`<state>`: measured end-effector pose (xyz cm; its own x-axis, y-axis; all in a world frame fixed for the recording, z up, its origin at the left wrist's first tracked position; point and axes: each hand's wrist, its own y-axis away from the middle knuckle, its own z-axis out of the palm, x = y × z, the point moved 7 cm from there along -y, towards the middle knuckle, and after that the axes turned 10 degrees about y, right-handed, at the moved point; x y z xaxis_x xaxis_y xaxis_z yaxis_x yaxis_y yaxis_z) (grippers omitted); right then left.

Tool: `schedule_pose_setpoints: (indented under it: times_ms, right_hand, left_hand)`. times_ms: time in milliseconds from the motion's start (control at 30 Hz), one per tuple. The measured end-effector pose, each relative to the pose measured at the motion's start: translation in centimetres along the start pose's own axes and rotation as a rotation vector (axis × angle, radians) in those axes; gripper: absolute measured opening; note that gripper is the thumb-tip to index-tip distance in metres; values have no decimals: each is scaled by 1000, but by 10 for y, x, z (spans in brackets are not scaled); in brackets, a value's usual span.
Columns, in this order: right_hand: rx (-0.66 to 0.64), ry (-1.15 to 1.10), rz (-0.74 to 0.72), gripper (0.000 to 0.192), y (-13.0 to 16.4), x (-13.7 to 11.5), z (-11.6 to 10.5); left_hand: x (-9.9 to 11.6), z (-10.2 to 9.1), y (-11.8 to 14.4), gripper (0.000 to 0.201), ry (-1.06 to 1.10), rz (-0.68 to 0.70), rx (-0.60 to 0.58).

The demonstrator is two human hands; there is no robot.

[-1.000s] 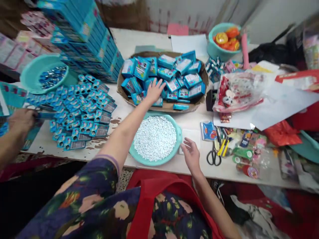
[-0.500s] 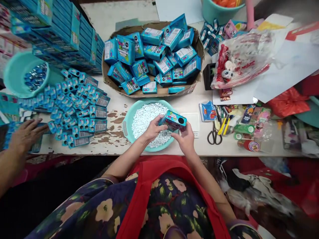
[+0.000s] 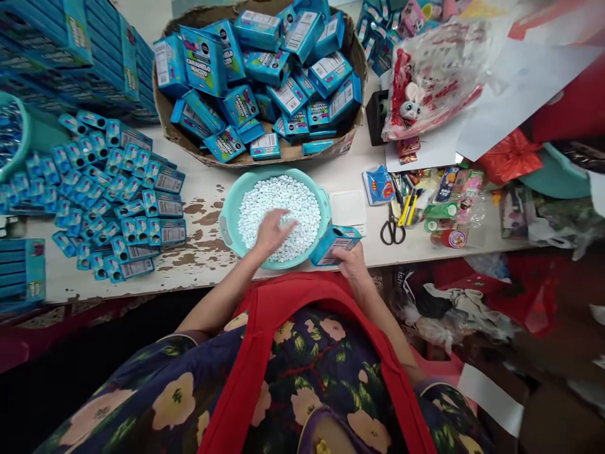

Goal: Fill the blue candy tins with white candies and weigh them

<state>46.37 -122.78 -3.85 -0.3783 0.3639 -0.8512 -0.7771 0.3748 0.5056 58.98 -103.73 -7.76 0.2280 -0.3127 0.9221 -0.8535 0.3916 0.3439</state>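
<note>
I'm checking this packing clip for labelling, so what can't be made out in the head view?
- Left hand: fingertips lie among the white pellets in the basin; whether they grip any is hidden.
- Small blue box in the right hand: its print is too small to read, its inside faces away.
- Left bowl: cut off by the frame edge.
- Stacked cartons: cut off at the top.

White counter (image 3: 208, 252) with flaking paint carries a teal basin (image 3: 230, 214) of white pellets under the left fingers (image 3: 283, 222), a cardboard tray (image 3: 163, 107) of blue boxes beyond them, scissors (image 3: 391, 228) right of the right fingers (image 3: 341, 255)
</note>
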Motion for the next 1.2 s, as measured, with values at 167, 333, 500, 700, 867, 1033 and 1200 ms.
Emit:
schedule_pose_setpoints:
  times_ms: [167, 333, 500, 700, 867, 1033, 1200]
  right_hand:
    - [395, 41, -24, 56, 19, -2, -90]
    - [553, 60, -59, 48, 19, -9, -119]
    - [348, 304, -178, 45, 0, -35, -55]
    - [132, 685, -262, 47, -8, -53, 21]
    - [66, 937, -432, 38, -5, -57, 52]
    - [-15, 1079, -546, 28, -6, -53, 81]
    - [-9, 1099, -548, 27, -12, -51, 94]
  left_hand:
    - [-29, -28, -39, 47, -479, 62, 264]
    - [-28, 14, -52, 41, -381, -70, 187]
    - [-33, 14, -52, 32, 181, -225, 177]
    - [-40, 19, -40, 35, 1012, -460, 91]
    - [0, 14, -26, 27, 1202, -481, 53]
    - [57, 0, -11, 28, 1182, -198, 119]
    - [67, -7, -9, 29, 1109, -72, 213]
